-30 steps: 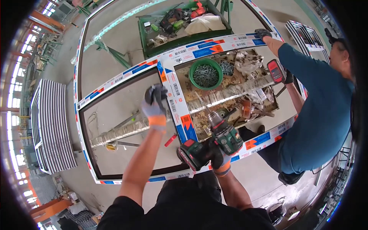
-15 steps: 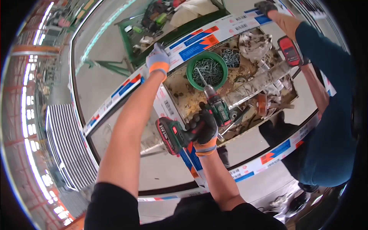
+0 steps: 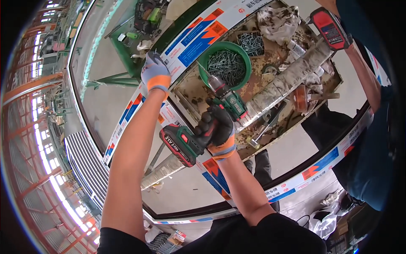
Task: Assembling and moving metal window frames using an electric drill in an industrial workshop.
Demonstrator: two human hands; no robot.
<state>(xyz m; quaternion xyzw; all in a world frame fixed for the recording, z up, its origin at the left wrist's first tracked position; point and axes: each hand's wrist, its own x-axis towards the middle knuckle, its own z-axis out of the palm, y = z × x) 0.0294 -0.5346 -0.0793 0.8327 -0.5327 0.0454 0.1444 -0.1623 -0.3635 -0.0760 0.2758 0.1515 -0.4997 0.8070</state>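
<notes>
Drill bit (image 3: 203, 69) nearer bowl's rim (image 3: 248, 65)

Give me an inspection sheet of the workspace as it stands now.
Surface: stained brown tray, showing through the wrapped frame.
Things in use: cordless drill; green bowl holding screws.
Clutter: crumpled pale sheet; clear plastic on the floor.
Hands: gloved; left hand at the frame's rail, grip unclear; right hand gripping the drill.
Cables: thin dark loop near the plastic, possibly one.
Surroundings: co-worker's arm beside a red-and-black tool.
</notes>
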